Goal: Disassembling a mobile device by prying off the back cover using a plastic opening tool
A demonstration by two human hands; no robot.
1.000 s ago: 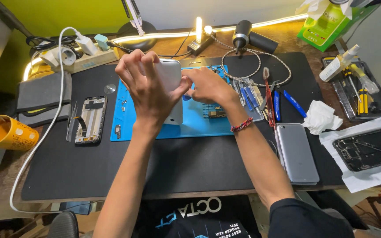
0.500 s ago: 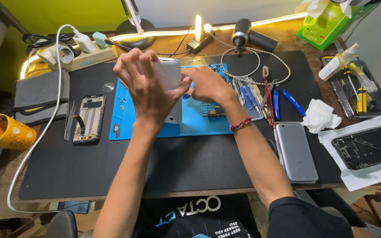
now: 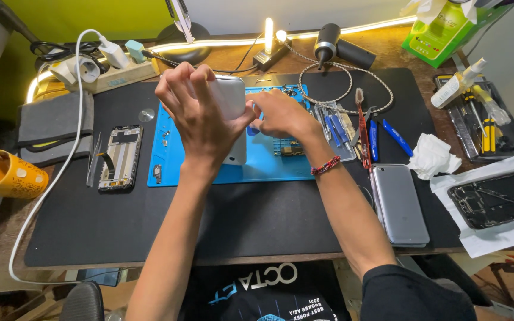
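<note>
Closest in, a grey phone (image 3: pixel 398 205) lies face down on the black mat (image 3: pixel 209 220), right of the blue work mat (image 3: pixel 269 163). Over that blue mat both hands hold a white phone (image 3: pixel 228 101) raised on its edge — left hand (image 3: pixel 200 119) wraps it from the left, fingers (image 3: pixel 176 83) spread over the top, right hand (image 3: pixel 281 113) pinches its right edge. Left of the blue mat sits a bare phone frame (image 3: pixel 120 157); further left, an orange cup (image 3: pixel 4 175). Behind the blue mat — a power strip (image 3: pixel 105 71) at the table's back.
</note>
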